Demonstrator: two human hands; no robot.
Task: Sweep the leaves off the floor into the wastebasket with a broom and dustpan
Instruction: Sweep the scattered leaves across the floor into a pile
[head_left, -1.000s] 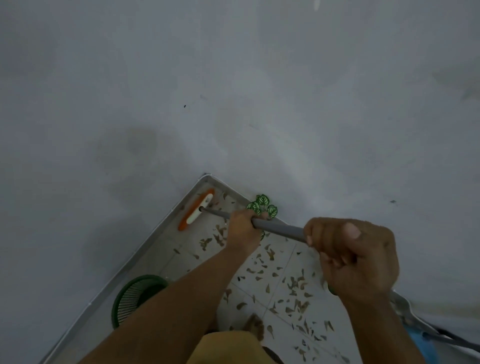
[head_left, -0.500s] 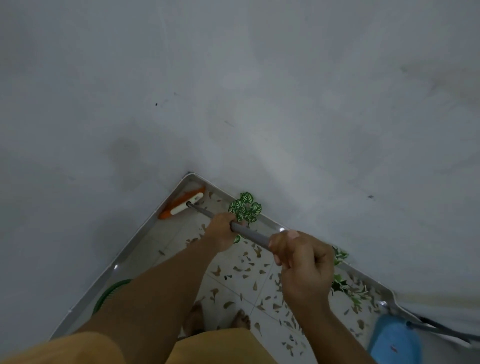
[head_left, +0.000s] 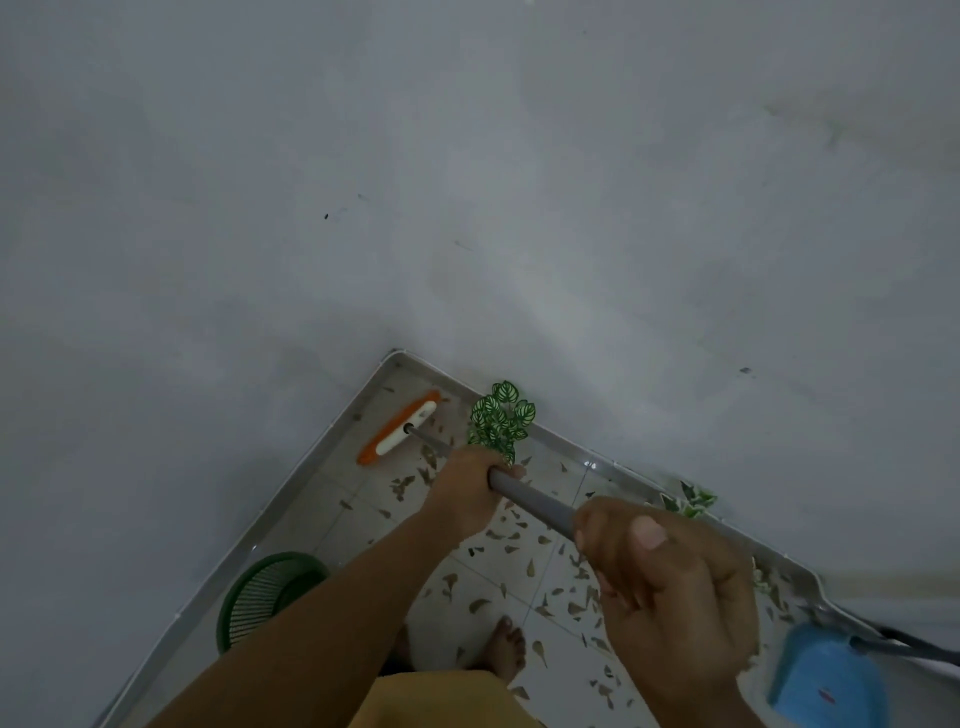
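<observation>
Both hands grip the broom's grey handle (head_left: 535, 501). My left hand (head_left: 467, 488) holds it lower down, my right hand (head_left: 670, 587) nearer the top. The broom's orange and white head (head_left: 399, 435) rests on the tiled floor close to the corner of the two walls. Dry brown leaves (head_left: 519, 566) lie scattered over the white tiles between the broom head and my bare foot (head_left: 506, 647). A green slatted wastebasket (head_left: 260, 592) stands by the left wall, partly hidden by my left forearm. A blue dustpan (head_left: 826, 675) lies at the lower right.
Green patterned leaves (head_left: 501, 421) lie against the right wall beside the handle, and more green leaves (head_left: 691, 501) sit further along that wall. Grey walls close the corner on two sides. A dark dustpan handle (head_left: 914, 644) crosses the lower right.
The broom head has shifted a little away from the corner and towards me. The view has tilted down, showing more of the wastebasket, my foot and the dustpan.
</observation>
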